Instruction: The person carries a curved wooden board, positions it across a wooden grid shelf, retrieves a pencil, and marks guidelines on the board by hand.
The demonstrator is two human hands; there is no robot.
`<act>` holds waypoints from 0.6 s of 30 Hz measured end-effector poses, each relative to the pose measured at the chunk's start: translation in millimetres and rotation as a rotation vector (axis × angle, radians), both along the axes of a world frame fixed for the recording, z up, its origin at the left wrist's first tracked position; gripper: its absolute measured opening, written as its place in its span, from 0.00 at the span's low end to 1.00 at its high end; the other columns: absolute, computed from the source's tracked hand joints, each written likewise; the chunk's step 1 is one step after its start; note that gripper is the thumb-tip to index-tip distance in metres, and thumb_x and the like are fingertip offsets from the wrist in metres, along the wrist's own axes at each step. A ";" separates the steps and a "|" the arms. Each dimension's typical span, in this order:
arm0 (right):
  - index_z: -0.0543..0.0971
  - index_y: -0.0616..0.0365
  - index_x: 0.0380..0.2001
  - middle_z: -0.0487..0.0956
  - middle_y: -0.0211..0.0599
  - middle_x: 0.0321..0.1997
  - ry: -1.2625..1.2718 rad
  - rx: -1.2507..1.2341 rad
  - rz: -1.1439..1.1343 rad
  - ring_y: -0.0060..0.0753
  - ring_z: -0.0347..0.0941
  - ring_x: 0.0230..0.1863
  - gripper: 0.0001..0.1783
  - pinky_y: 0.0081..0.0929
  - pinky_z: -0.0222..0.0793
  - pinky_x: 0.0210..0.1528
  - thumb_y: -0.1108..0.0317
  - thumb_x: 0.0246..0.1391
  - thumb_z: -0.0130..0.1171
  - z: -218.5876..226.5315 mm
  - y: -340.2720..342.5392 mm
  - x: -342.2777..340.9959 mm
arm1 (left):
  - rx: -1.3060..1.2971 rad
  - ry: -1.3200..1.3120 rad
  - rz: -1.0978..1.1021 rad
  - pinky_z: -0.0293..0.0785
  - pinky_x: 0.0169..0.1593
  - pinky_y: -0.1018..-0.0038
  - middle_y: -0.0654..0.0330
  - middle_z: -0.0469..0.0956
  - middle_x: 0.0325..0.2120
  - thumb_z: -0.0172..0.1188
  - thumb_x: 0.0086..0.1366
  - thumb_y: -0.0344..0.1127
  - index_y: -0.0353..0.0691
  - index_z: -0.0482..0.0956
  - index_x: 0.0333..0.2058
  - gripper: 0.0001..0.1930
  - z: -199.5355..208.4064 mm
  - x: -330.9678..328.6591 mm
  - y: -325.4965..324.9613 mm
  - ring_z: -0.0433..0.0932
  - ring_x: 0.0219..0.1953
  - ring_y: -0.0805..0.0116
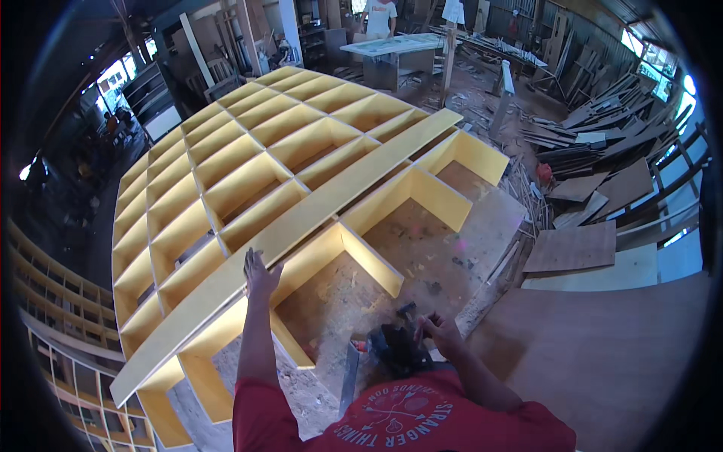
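A large yellow wooden lattice of open square compartments (248, 154) spreads out before me. Across its near part lies a long flat yellow board (316, 207), running from lower left to upper right. My left hand (261, 277) rests at the board's near edge, fingers stretched out over it. Close to my body, my right hand (441, 336) is closed, its fingertips drawn together; whatever is in them is too small to make out. Beside it, a dark pouch-like thing (398, 348) sits at my front, with a dark tool head (407, 309) by its upper end.
Short yellow panels (373, 264) jut from the lattice toward me. A broad brown sheet (595, 354) lies at right, below a smaller plywood piece (570, 247). Scrap wood (602, 135) is heaped at far right. Another person (379, 19) stands behind a table (395, 45) at the back.
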State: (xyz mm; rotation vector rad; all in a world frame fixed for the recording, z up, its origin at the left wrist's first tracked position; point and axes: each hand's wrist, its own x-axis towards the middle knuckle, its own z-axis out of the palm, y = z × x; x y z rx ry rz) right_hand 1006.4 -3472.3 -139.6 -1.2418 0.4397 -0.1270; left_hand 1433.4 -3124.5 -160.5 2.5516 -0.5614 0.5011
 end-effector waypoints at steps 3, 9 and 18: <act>0.80 0.60 0.41 0.81 0.30 0.30 0.035 0.007 -0.021 0.23 0.76 0.28 0.15 0.27 0.72 0.32 0.58 0.77 0.58 -6.5 -5.8 25.0 | 0.120 0.133 0.045 0.55 0.78 0.46 0.34 0.61 0.72 0.79 0.56 0.58 0.35 0.65 0.69 0.51 -7.1 22.9 10.3 0.57 0.77 0.36; 0.82 0.56 0.38 0.76 0.23 0.26 0.248 -0.438 0.145 0.18 0.70 0.26 0.17 0.27 0.67 0.30 0.54 0.75 0.59 0.4 -28.7 71.5 | 0.230 0.336 0.005 0.50 0.80 0.49 0.39 0.57 0.76 0.80 0.50 0.65 0.35 0.63 0.71 0.59 25.0 39.4 -10.6 0.52 0.79 0.40; 0.82 0.58 0.35 0.72 0.24 0.26 0.136 -0.487 0.337 0.19 0.64 0.28 0.24 0.29 0.62 0.31 0.45 0.70 0.65 -11.4 -42.7 117.9 | 0.332 0.296 -0.100 0.58 0.78 0.50 0.42 0.67 0.70 0.86 0.37 0.64 0.33 0.60 0.73 0.70 46.5 65.9 -8.7 0.63 0.73 0.40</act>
